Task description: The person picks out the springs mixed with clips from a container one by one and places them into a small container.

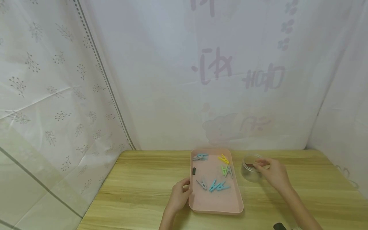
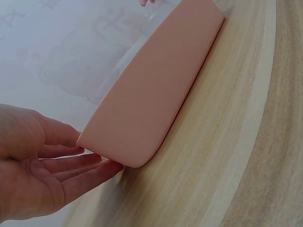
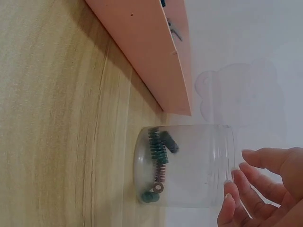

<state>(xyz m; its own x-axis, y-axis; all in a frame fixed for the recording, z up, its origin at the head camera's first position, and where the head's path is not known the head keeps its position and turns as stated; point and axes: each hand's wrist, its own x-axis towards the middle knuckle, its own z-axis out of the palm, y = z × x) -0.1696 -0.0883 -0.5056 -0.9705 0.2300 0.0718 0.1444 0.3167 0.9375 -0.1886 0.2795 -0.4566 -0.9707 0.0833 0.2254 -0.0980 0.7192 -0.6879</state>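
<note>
A pink rectangular tray [image 1: 212, 204] lies on the table with several clothespins in it, among them a yellow clothespin [image 1: 223, 159], a green clothespin [image 1: 224, 170] and blue clothespins [image 1: 213, 185]. My left hand [image 1: 180, 195] is at the tray's left side; in the left wrist view its thumb and fingers hold the rim and lower corner. To the right stands a clear jar [image 3: 199, 165] with a green spring [image 3: 157, 146] and a brown spring [image 3: 161, 172] inside. Beside the jar's mouth is my right hand [image 1: 274, 174], fingers and thumb apart, with nothing visible between them in the right wrist view.
A small black piece [image 1: 194, 171] lies by the tray's left wall. The wooden table [image 1: 143, 179] meets a pale printed curtain [image 1: 172, 95] at its back edge. Near the right forearm a dark object [image 1: 279, 226] shows at the bottom of the head view.
</note>
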